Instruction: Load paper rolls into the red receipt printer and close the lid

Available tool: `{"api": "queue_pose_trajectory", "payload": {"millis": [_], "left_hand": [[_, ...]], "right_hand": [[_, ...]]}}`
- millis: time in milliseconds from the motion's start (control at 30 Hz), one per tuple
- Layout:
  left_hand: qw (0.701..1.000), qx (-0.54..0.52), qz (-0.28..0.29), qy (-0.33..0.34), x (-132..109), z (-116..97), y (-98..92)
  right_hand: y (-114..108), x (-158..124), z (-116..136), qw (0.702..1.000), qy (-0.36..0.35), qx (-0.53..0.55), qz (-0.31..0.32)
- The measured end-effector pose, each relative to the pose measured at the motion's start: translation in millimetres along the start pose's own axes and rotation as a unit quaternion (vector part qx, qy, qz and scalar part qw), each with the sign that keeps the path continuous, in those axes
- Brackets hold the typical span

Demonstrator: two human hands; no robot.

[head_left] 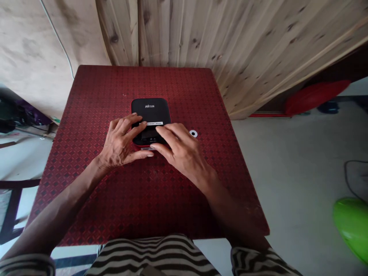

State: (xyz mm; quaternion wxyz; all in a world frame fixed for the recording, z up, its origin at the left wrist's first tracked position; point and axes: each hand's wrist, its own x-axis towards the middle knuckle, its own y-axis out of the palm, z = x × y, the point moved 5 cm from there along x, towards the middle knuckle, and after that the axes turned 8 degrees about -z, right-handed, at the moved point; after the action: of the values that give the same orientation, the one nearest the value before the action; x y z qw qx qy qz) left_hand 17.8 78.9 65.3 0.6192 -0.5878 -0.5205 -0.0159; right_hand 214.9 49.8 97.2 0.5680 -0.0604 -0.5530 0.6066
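Electronic device [151, 115]: one; flat, black, round-cornered, red-rimmed, mid-tabletop [143, 80]; sides partly covered, print illegible.
Left hand [117, 142]: your grip is spread wide, fingertips on the device's face.
Right hand [184, 147]: your grip is half-curled over the near corner; whether it clamps, you cannot tell.
Disc [193, 133]: one; white, dark-centred.
Tabletop: red, diamond-patterned.

Device [151, 113] on table [155, 211] with fingers [135, 132] on top, disc [193, 133] to its right, wall [178, 38] behind.
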Motion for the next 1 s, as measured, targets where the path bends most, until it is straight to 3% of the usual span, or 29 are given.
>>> {"api": "queue_pose_trajectory", "payload": {"millis": [133, 233, 333, 433, 567, 800, 1000], "left_hand": [[1.000, 0.016, 0.015, -0.009, -1, -4, 4.3], [0.999, 0.025, 0.006, -0.028, -5, -11, 2.5], [0.995, 0.041, -0.058, -0.075, -14, -14, -5.7], [0.990, 0.062, -0.093, -0.084, -26, -17, -9.4], [0.990, 0.072, -0.091, -0.074, -34, -17, -8.1], [0.991, 0.105, -0.074, -0.043, -30, -19, -10.3], [0.993, 0.077, -0.068, -0.065, -30, -19, -11.2]], "right_hand": [[-11, -19, -8, 0.995, 0.030, 0.058, -0.081], [-8, -40, -12, 0.983, 0.098, 0.082, -0.130], [9, -65, -16, 0.960, 0.187, 0.121, -0.169], [34, -84, -18, 0.942, 0.241, 0.169, -0.163], [51, -91, -14, 0.942, 0.240, 0.182, -0.146], [52, -92, -7, 0.957, 0.195, 0.161, -0.143], [53, -93, -8, 0.961, 0.198, 0.146, -0.123]]}}
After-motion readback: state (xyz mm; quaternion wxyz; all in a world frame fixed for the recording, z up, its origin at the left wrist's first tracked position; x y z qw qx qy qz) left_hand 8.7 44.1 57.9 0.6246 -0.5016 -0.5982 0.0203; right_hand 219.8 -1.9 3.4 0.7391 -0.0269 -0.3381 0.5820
